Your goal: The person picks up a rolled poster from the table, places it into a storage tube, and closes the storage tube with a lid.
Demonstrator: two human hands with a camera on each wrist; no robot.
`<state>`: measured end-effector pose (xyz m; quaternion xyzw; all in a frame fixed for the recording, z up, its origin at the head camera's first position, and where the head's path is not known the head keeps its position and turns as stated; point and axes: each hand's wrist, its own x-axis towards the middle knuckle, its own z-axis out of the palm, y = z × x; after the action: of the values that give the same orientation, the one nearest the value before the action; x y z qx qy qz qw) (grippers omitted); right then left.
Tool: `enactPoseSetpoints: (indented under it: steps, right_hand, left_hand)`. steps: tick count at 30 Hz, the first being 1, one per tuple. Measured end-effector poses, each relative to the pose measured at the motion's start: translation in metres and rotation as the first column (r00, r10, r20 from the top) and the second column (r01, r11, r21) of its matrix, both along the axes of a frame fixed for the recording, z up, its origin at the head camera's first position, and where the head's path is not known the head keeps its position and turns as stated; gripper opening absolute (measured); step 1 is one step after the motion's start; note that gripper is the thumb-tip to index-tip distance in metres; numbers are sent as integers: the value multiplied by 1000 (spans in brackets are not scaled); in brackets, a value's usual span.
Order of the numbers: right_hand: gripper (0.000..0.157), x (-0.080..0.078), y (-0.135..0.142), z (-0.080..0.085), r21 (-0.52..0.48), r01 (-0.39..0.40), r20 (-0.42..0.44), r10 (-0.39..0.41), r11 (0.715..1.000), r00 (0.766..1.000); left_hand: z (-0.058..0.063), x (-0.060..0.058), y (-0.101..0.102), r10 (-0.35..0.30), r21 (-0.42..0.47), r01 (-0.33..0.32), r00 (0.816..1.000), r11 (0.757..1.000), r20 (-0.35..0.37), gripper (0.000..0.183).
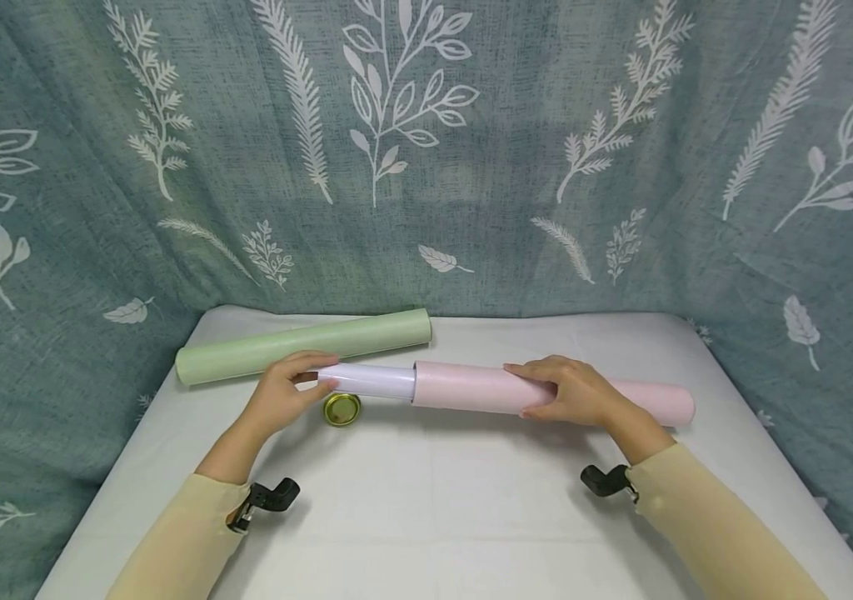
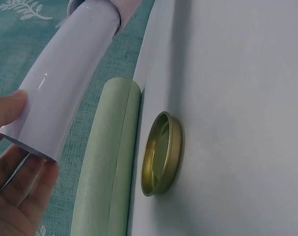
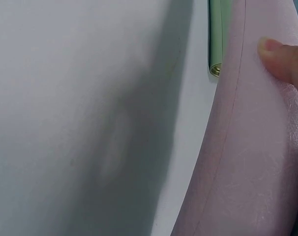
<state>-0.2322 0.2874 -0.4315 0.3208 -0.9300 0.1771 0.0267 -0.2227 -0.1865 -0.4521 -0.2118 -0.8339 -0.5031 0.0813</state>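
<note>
My right hand point(image 1: 572, 390) grips a long pink cardboard tube point(image 1: 471, 387) around its middle, thumb along the near side in the right wrist view. From the tube's open left end sticks a rolled sheet of glossy white paper point(image 1: 377, 381). My left hand point(image 1: 287, 392) holds the outer end of that roll, thumb on one side and fingers at the far edge in the left wrist view. The tube and roll lie in one line, raised over the table with a shadow below. Just under the roll's outer end sits a round gold metal lid point(image 1: 341, 409), its hollow side up.
A green cardboard tube point(image 1: 306, 343) lies at the back left, behind the left hand. White cloth covers the table point(image 1: 426, 500). A teal curtain with white leaf prints point(image 1: 426, 250) hangs along the back and sides.
</note>
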Motion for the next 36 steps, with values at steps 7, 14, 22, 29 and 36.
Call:
enactPoseSetpoints:
  steps: [7,14,22,29,36]
  right_hand:
    - [72,-1,0,-1,-4,2,-2,-2,1000,1000]
    - [72,-2,1,-1,-1,-4,2,4,1000,1000]
    - [72,-2,1,0,-1,-6,3,6,1000,1000]
    - [72,-2,2,0,7,-4,17,3,1000,1000]
    - [72,-3,3,-1,2,-11,1,11,1000,1000]
  left_hand:
    - [2,2,10,-10,-11,10,999,1000,-31,36]
    - [-1,0,19,-31,-9,31,998,999,-51,36]
    - [-1,0,29,-46,-5,46,997,999,-69,37]
    - [-2,0,34,-62,-6,62,997,998,-49,36]
    - [-3,0,40,-70,0,70,998,998,-9,34]
